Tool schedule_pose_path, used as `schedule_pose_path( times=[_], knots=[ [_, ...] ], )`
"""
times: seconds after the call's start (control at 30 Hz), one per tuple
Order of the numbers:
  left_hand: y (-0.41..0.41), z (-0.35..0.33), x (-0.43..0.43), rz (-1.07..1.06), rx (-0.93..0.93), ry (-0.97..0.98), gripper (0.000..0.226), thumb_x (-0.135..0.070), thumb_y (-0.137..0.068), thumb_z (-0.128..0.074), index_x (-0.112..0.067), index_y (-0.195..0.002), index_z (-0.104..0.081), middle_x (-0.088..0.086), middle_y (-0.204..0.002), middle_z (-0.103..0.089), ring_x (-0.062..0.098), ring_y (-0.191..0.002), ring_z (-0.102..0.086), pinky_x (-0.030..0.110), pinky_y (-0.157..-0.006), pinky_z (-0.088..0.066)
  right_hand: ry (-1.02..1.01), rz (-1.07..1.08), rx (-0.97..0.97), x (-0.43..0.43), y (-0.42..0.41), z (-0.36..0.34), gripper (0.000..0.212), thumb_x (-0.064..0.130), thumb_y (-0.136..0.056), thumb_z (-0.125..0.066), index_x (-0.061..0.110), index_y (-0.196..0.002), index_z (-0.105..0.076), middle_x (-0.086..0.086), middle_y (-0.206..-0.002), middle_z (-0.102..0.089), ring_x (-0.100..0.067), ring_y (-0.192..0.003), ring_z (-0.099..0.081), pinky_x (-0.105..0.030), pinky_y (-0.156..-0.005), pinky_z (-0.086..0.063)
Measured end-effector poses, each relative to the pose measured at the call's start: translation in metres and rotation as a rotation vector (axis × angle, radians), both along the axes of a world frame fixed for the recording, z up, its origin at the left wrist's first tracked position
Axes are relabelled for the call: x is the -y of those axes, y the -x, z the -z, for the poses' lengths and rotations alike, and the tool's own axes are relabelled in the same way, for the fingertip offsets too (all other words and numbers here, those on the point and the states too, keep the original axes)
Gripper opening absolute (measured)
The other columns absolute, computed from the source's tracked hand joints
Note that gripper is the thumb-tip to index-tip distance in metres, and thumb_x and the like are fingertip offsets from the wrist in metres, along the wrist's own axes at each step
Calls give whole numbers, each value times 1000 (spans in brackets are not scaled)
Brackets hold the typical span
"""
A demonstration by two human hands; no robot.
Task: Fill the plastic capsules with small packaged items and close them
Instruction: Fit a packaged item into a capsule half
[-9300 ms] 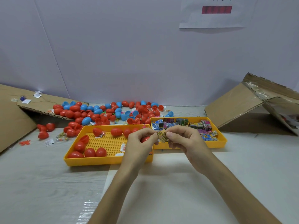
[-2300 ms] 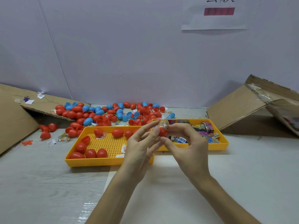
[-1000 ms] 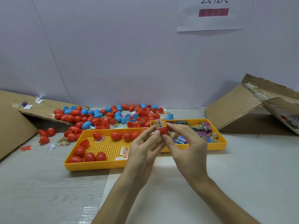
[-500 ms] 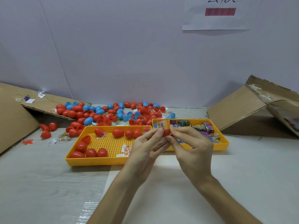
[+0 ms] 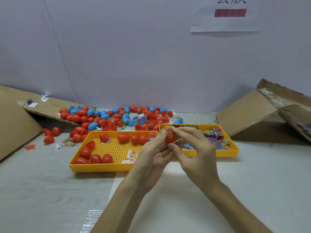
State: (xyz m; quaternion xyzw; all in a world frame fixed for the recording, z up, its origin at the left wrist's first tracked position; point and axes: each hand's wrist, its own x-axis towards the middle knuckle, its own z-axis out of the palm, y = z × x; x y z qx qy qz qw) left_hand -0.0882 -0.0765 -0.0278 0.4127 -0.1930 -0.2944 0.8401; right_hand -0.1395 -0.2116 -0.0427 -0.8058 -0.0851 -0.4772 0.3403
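Note:
Both hands meet above the gap between two yellow trays. My left hand holds a red capsule half between fingertips and thumb. An orange printed packet sticks out of its top. My right hand pinches the packet and capsule from the right, fingers curled over them. The left yellow tray holds several closed red capsules. The right yellow tray holds small packaged items.
A heap of red and blue capsules lies behind the trays by the wall. Cardboard flaps stand at the far left and far right. A few loose red capsules and small packets lie left of the trays.
The hands, once holding only a packet, now hold a red capsule half with the packet in its top. Over the last second they stayed together, the capsule turning slightly.

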Motion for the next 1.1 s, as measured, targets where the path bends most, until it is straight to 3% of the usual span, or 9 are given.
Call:
schedule_pose_path(
  times=[0.27,0.63,0.83,0.93,1.1],
  knots=[
    [-1,7,5,-18,49,-36,43,-39,-100,-58,-6,-125,-69,22,-129,-66,31,-127,-61,39,-98,-56,7,18,80,7,-2,2,35,8,-80,-83,5,-113,-75,-4,-99,-71,-20,-94,-67,-26,-81,-56],
    [-1,9,5,10,65,-20,44,-34,-104,-52,1,-127,-65,24,-129,-66,32,-125,-62,36,-93,-57,-1,25,106,5,0,2,31,11,-83,-77,4,-113,-75,-3,-99,-69,-18,-93,-67,-21,-83,-55],
    [3,6,6,16,29,6,42,-38,-103,-46,-11,-121,-73,16,-127,-69,28,-123,-64,38,-96,-57,-33,32,40,2,1,-4,45,21,-81,-81,8,-123,-71,-2,-110,-68,-17,-106,-65,-21,-93,-51],
    [2,6,7,31,-44,35,41,-38,-100,-49,-13,-118,-76,14,-120,-71,29,-123,-64,38,-93,-58,-33,37,36,2,1,-5,41,26,-80,-78,8,-117,-74,-4,-110,-69,-21,-106,-65,-26,-92,-54],
    [2,7,8,18,26,-5,44,-43,-103,-49,-12,-126,-70,19,-124,-67,32,-125,-62,45,-101,-54,-6,51,55,2,1,-1,39,11,-78,-84,10,-115,-75,-1,-103,-73,-18,-98,-68,-25,-86,-55]
  ],
)
